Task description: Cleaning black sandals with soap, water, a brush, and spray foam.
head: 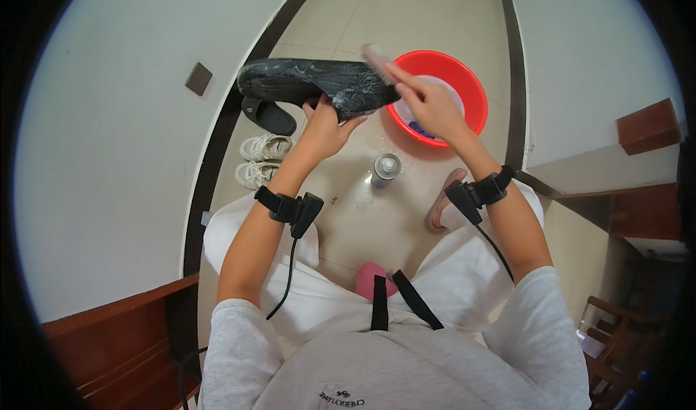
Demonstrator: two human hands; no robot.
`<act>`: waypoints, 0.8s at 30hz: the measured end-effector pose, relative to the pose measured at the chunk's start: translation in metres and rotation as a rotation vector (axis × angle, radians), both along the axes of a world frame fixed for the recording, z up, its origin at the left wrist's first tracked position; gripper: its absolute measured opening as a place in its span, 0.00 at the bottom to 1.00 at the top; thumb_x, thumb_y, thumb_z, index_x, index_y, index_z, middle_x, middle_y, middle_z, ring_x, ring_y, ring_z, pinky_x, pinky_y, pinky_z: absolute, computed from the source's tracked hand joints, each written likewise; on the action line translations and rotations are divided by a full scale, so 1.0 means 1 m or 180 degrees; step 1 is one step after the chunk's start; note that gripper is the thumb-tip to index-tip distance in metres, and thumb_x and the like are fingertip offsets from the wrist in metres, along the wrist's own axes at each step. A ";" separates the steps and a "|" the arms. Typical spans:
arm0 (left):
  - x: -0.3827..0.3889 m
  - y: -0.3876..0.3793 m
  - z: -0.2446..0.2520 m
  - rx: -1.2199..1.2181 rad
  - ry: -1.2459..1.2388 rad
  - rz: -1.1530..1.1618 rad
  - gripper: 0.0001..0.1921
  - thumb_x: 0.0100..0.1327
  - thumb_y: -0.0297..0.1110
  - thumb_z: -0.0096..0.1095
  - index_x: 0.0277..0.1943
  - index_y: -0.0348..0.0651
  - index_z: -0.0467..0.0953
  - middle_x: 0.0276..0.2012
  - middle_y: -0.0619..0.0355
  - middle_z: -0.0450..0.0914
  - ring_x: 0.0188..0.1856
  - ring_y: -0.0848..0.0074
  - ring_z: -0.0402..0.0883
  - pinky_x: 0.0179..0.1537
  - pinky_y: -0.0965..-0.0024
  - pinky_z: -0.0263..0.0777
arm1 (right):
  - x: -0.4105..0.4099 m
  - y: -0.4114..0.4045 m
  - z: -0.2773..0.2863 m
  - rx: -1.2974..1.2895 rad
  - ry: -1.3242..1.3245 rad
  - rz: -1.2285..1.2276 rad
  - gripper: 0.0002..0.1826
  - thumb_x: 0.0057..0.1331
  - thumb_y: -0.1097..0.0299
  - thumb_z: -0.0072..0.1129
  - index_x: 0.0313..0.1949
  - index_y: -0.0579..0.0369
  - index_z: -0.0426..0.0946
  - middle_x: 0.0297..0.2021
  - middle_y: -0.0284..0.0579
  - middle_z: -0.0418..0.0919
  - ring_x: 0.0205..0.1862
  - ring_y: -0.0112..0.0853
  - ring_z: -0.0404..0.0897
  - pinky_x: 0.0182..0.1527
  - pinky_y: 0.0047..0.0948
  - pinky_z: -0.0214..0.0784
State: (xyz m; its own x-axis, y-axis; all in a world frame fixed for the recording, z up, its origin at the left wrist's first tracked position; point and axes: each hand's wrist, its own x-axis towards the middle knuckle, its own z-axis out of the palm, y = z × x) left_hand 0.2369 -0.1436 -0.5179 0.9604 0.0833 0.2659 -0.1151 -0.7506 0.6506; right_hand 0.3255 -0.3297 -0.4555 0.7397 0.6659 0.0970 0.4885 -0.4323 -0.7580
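My left hand (pixel 324 130) grips a black slipper (pixel 304 81) by its near side, holding it up above the floor. White suds streak the slipper's dark surface. In my right hand (pixel 432 105) is a pink brush (pixel 378 63), slightly blurred, with its bristles at the slipper's right end. Behind and below the right hand stands a red plastic basin (pixel 474 97) with whitish, sudsy water and something blue-purple inside. A metal can (pixel 386 169) with a pale top stands upright on the floor, nearer to me than the basin.
Another black slipper (pixel 269 117) and a pair of white lace-up sneakers (pixel 266 148) lie along the left wall. Wet spots mark the tiled floor (pixel 348 214) around the can. A pink object (pixel 371 279) shows between my legs. Walls rise on both sides; wooden furniture (pixel 620 323) stands at lower right.
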 end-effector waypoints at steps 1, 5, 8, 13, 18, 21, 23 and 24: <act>0.000 -0.001 0.008 0.0161 -0.0127 0.0005 0.20 0.52 0.39 0.59 0.49 0.46 0.70 0.52 0.48 0.66 0.57 0.55 0.58 0.55 0.48 0.39 | -0.007 0.002 -0.003 -0.0002 0.0014 0.0002 0.19 0.61 0.71 0.45 0.53 0.49 0.66 0.30 0.46 0.76 0.25 0.26 0.70 0.33 0.23 0.63; 0.001 -0.002 -0.013 0.0553 -0.0001 -0.0123 0.17 0.53 0.37 0.58 0.47 0.45 0.72 0.51 0.48 0.67 0.56 0.54 0.58 0.52 0.41 0.43 | -0.040 0.038 -0.021 0.0426 -0.0399 0.0220 0.20 0.59 0.71 0.47 0.52 0.45 0.67 0.19 0.55 0.70 0.17 0.27 0.68 0.26 0.25 0.63; -0.004 0.001 -0.014 0.0496 0.0140 -0.0191 0.18 0.53 0.37 0.57 0.48 0.46 0.71 0.50 0.48 0.68 0.56 0.54 0.59 0.50 0.39 0.44 | -0.041 0.041 -0.020 0.0430 -0.0452 0.0330 0.20 0.59 0.71 0.46 0.53 0.43 0.67 0.16 0.53 0.69 0.14 0.28 0.65 0.23 0.25 0.62; -0.004 0.009 -0.007 0.0921 0.0080 -0.0070 0.19 0.52 0.38 0.58 0.49 0.47 0.70 0.49 0.48 0.69 0.54 0.58 0.62 0.47 0.42 0.47 | -0.020 0.004 -0.045 0.0439 -0.0318 -0.0164 0.20 0.59 0.72 0.44 0.52 0.43 0.67 0.14 0.51 0.67 0.13 0.28 0.62 0.22 0.25 0.62; 0.002 -0.006 -0.035 0.0643 0.0388 -0.0254 0.19 0.54 0.40 0.57 0.49 0.46 0.70 0.48 0.43 0.68 0.52 0.51 0.62 0.47 0.41 0.50 | -0.051 0.053 -0.031 0.0665 -0.0709 0.0367 0.18 0.59 0.67 0.46 0.51 0.43 0.68 0.17 0.56 0.70 0.16 0.48 0.69 0.23 0.37 0.63; -0.007 0.002 0.001 0.0915 0.0179 0.0043 0.17 0.54 0.38 0.56 0.47 0.45 0.72 0.48 0.48 0.70 0.53 0.58 0.63 0.48 0.37 0.47 | -0.021 0.027 -0.038 0.0482 -0.0518 -0.0008 0.18 0.60 0.66 0.45 0.51 0.44 0.67 0.17 0.55 0.71 0.16 0.45 0.69 0.23 0.35 0.62; -0.002 0.019 0.002 0.1234 0.0133 0.0159 0.17 0.55 0.39 0.56 0.46 0.45 0.72 0.47 0.47 0.70 0.52 0.57 0.63 0.47 0.40 0.48 | 0.007 -0.006 -0.055 0.0062 -0.0426 -0.0330 0.19 0.60 0.70 0.45 0.52 0.45 0.67 0.29 0.54 0.74 0.21 0.26 0.69 0.27 0.25 0.62; 0.000 0.018 0.005 0.0865 -0.0096 0.0252 0.16 0.55 0.40 0.56 0.46 0.45 0.73 0.47 0.46 0.70 0.52 0.57 0.63 0.48 0.41 0.47 | 0.008 -0.012 -0.053 0.0064 -0.0422 -0.0326 0.19 0.60 0.70 0.45 0.52 0.45 0.67 0.29 0.54 0.74 0.21 0.26 0.69 0.27 0.25 0.62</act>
